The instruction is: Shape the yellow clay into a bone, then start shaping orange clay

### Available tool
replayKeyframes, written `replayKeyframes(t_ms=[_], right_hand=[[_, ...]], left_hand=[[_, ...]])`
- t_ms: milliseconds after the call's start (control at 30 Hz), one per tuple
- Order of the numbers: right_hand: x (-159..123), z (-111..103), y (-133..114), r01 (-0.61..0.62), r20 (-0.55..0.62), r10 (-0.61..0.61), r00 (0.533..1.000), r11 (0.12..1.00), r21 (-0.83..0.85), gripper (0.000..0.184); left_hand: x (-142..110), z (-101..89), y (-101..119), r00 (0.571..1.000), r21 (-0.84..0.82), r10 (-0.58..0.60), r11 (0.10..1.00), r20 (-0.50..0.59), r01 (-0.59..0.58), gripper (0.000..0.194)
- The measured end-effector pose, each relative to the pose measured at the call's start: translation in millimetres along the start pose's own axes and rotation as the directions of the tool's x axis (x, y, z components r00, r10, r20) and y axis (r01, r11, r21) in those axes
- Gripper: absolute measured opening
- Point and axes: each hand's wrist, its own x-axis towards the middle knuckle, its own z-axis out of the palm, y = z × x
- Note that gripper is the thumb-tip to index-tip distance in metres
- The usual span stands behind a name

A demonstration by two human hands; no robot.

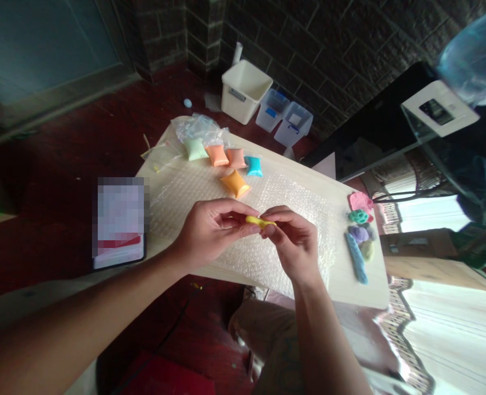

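Between my two hands, above the bubble wrap on the table, is a small yellow piece of modelling clay. My left hand pinches its left end between thumb and fingers. At the right end, the thumb and fingers of my right hand close on it too. Beyond the hands lies an orange-yellow packet. Behind that packet sit a pale green packet, two peach-orange packets and a bright blue packet.
Lumps of coloured clay, among them a pink piece and a long blue roll, lie along the table's right end. Clear plastic bags rest at the far left corner. A white bin and clear boxes stand beyond the table.
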Motion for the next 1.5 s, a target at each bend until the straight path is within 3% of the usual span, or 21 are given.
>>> replayKeyframes(t_ms=[233, 367, 500, 567, 667, 800, 933, 1100, 1267, 1500], right_hand=[[0, 2, 2, -0.022, 0.002, 0.022, 1.0, 1.0, 0.0, 0.012], [-1, 1, 3, -0.033, 0.022, 0.032, 0.999, 0.998, 0.055, 0.013], [-2, 3, 2, -0.057, 0.02, 0.055, 0.998, 0.992, 0.115, 0.012], [-2, 4, 3, -0.087, 0.005, 0.087, 0.996, 0.989, 0.119, 0.011], [-2, 7, 4, -0.103, -0.056, 0.108, 0.993, 0.991, 0.082, 0.026], [0, 10, 4, -0.019, -0.148, 0.007, 0.989, 0.997, -0.078, 0.052], [0, 10, 4, 0.075, -0.122, -0.094, 0.988, 0.985, -0.153, 0.027], [-1, 9, 2, 0.064, -0.164, -0.085, 0.983, 0.989, -0.131, 0.014], [-5, 10, -2, 0.035, -0.132, -0.056, 0.99, 0.988, -0.152, 0.023], [-5, 11, -5, 0.124, -0.1, -0.151, 0.983, 0.965, -0.232, 0.023]], left_hand=[[-2, -0.1, 2, 0.999, 0.077, 0.031, 0.997, -0.011, -0.031, 0.016], [0, -0.4, 1, 0.999, -0.012, -0.033, 0.999, -0.015, 0.033, 0.02], [4, -0.9, -2, 0.99, -0.117, -0.099, 0.989, -0.103, 0.087, 0.044], [5, -0.9, -4, 0.984, -0.13, -0.114, 0.987, -0.139, 0.096, 0.041], [3, -0.5, -4, 0.985, -0.127, -0.133, 0.985, -0.108, 0.119, 0.027], [1, 0.4, 0, 0.985, -0.11, -0.169, 0.979, 0.036, 0.172, 0.017], [0, 0.2, 4, 0.977, -0.124, -0.192, 0.971, 0.094, 0.203, 0.023], [-1, -1.0, 1, 0.989, -0.113, -0.139, 0.983, 0.052, 0.144, 0.03], [-1, -2.0, 0, 0.993, -0.125, -0.115, 0.985, 0.017, 0.117, 0.022], [-1, -2.4, 5, 0.997, -0.045, -0.077, 0.996, -0.018, 0.076, 0.019]])
